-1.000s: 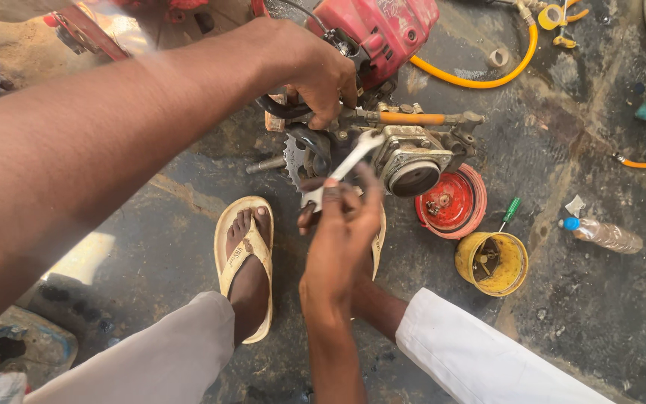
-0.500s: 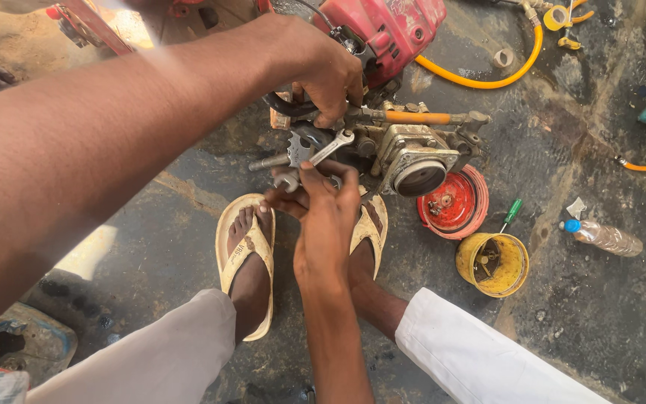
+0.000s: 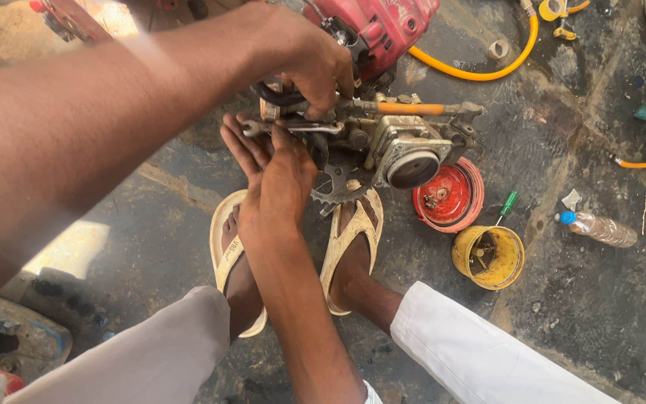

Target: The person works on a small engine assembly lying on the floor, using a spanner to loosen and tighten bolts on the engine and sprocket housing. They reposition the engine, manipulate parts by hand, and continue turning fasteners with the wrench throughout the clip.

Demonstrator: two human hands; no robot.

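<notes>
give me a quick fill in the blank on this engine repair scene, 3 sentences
1. The right hand works a metal ______ at the engine.
2. The left hand grips the engine from ______.
3. Beside the red round cover stands a ______ tub with a green-handled screwdriver.

Missing words: spanner; above; yellow

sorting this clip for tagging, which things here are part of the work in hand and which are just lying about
In hand:
- left hand gripping the small engine
- right hand on the spanner
- toothed sprocket beneath the engine

Lying about:
- red round cover
- yellow tub with the green-handled screwdriver beside it
- plastic bottle
- yellow hose
</notes>
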